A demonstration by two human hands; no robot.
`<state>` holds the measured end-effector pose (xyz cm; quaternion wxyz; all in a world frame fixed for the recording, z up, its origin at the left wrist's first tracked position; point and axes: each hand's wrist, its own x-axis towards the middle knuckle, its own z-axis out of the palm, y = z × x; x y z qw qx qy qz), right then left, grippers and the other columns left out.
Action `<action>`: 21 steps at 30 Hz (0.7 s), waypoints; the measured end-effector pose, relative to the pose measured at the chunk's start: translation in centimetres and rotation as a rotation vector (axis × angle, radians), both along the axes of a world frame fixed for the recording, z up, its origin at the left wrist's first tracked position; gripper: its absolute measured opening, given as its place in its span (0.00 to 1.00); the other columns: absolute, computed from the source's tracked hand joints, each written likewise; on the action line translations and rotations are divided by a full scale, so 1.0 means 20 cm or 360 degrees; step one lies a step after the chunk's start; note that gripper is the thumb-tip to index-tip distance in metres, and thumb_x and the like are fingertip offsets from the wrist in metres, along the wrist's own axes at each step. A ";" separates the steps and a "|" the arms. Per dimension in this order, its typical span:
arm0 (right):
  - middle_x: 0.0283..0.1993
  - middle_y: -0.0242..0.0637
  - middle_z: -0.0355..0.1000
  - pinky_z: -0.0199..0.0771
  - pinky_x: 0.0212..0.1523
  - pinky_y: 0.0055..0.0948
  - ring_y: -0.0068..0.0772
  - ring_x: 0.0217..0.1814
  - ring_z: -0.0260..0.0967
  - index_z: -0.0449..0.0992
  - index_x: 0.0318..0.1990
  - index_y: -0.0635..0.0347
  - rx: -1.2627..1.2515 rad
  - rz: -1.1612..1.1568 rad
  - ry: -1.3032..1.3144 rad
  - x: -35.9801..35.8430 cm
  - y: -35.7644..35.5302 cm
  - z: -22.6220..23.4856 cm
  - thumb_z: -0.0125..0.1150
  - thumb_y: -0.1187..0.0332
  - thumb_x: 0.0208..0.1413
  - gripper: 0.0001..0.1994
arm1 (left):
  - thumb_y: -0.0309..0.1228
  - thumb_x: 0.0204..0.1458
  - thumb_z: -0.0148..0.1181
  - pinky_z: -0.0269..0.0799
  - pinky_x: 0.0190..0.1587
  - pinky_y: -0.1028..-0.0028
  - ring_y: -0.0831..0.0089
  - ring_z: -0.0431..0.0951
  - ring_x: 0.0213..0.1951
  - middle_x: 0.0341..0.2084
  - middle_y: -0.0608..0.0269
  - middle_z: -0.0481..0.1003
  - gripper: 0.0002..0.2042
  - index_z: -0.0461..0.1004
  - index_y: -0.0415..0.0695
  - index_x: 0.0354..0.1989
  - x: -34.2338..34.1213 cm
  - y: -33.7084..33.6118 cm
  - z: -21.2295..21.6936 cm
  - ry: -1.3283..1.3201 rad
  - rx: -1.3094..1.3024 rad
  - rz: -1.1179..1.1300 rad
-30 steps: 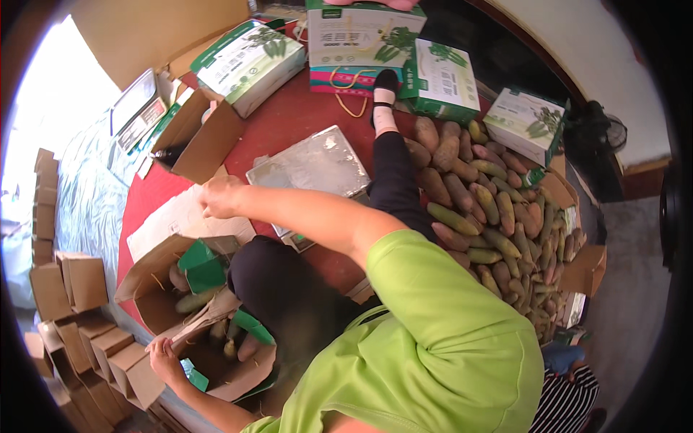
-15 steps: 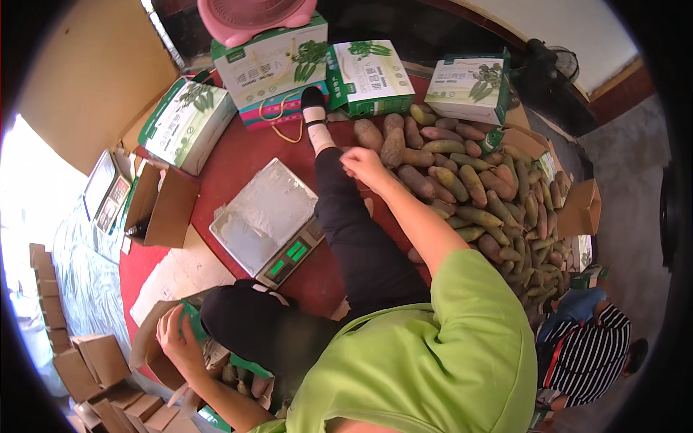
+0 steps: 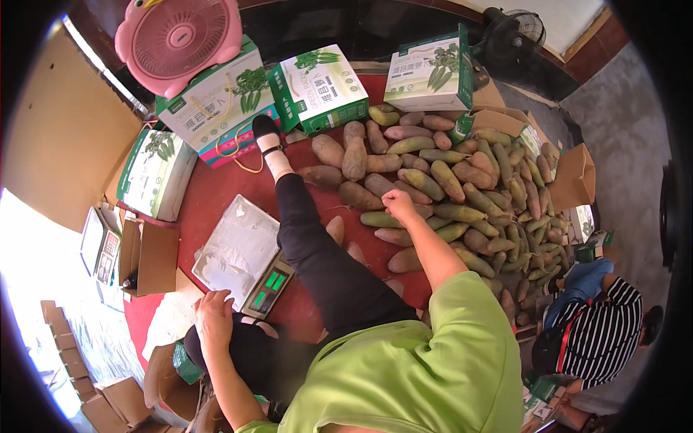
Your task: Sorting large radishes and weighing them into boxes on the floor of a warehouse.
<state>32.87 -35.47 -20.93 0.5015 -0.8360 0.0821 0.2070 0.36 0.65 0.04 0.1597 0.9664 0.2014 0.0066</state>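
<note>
My right hand (image 3: 399,206) reaches out over my black-trousered leg (image 3: 317,260) onto a big pile of long green and purple-brown root vegetables (image 3: 462,191) on the red floor. Its fingers curl down over one vegetable in the pile; whether they grip it is not visible. My left hand (image 3: 213,321) rests with fingers spread on my bent knee. It sits just beside a flat weighing scale (image 3: 238,252) with a green lit display (image 3: 266,286).
Green-and-white cartons (image 3: 325,86) ring the far side, one (image 3: 429,72) behind the pile. A pink fan (image 3: 180,40) tops a carton. An open cardboard box (image 3: 148,256) lies left of the scale. A person in a striped shirt (image 3: 606,332) crouches at right. Folded boxes (image 3: 50,332) stack lower left.
My right hand swung from the boxes at the left across to the vegetable pile. My left hand came up out of the open box onto my knee. The view turned rightward.
</note>
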 end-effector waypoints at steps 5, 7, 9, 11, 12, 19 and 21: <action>0.27 0.35 0.73 0.69 0.29 0.26 0.26 0.27 0.70 0.76 0.38 0.63 -0.0107 0.0020 -0.0386 0.27 -0.21 -0.09 0.60 0.72 0.50 0.08 | 0.27 0.46 0.59 0.67 0.44 0.61 0.55 0.75 0.38 0.31 0.53 0.76 0.08 0.78 0.41 0.34 0.10 -0.01 -0.06 0.0130 0.0027 0.0034; 0.28 0.36 0.74 0.70 0.31 0.27 0.28 0.29 0.71 0.76 0.38 0.63 -0.0173 0.0038 -0.0488 0.37 -0.23 -0.05 0.61 0.72 0.49 0.09 | 0.27 0.46 0.59 0.67 0.43 0.61 0.55 0.75 0.38 0.31 0.53 0.76 0.07 0.78 0.41 0.34 0.10 0.00 -0.08 0.0159 0.0063 0.0038; 0.32 0.41 0.75 0.72 0.38 0.31 0.33 0.34 0.72 0.75 0.40 0.64 -0.0316 0.0030 -0.0652 0.45 -0.24 0.03 0.62 0.71 0.48 0.12 | 0.27 0.46 0.59 0.68 0.42 0.61 0.54 0.75 0.37 0.30 0.53 0.76 0.07 0.78 0.40 0.33 0.11 0.00 -0.08 0.0199 0.0099 0.0037; 0.35 0.43 0.75 0.71 0.42 0.32 0.37 0.39 0.73 0.75 0.43 0.64 -0.0330 -0.0055 -0.0685 0.61 -0.36 0.07 0.63 0.70 0.48 0.14 | 0.27 0.46 0.59 0.68 0.41 0.60 0.54 0.75 0.37 0.30 0.53 0.76 0.07 0.78 0.40 0.33 0.15 -0.02 -0.08 0.0216 0.0096 0.0012; 0.37 0.44 0.75 0.71 0.44 0.33 0.38 0.40 0.73 0.74 0.44 0.63 -0.0334 -0.0113 -0.0701 0.69 -0.42 0.07 0.64 0.69 0.48 0.16 | 0.27 0.46 0.59 0.68 0.41 0.60 0.54 0.75 0.36 0.30 0.53 0.76 0.07 0.78 0.40 0.33 0.17 -0.02 -0.09 0.0239 0.0091 0.0012; 0.51 0.48 0.68 0.66 0.54 0.38 0.48 0.53 0.66 0.72 0.50 0.61 -0.0733 -0.0326 -0.0906 1.08 -0.55 0.35 0.64 0.66 0.48 0.21 | 0.28 0.46 0.59 0.68 0.41 0.60 0.55 0.75 0.36 0.29 0.53 0.76 0.07 0.78 0.40 0.31 0.22 0.01 -0.13 0.0374 0.0151 0.0066; 0.57 0.49 0.64 0.63 0.58 0.40 0.50 0.58 0.62 0.69 0.54 0.60 -0.0831 -0.0366 -0.0873 1.18 -0.57 0.42 0.64 0.64 0.47 0.25 | 0.28 0.45 0.59 0.68 0.41 0.61 0.55 0.75 0.36 0.29 0.53 0.76 0.07 0.78 0.41 0.32 0.22 0.02 -0.14 0.0429 0.0158 0.0082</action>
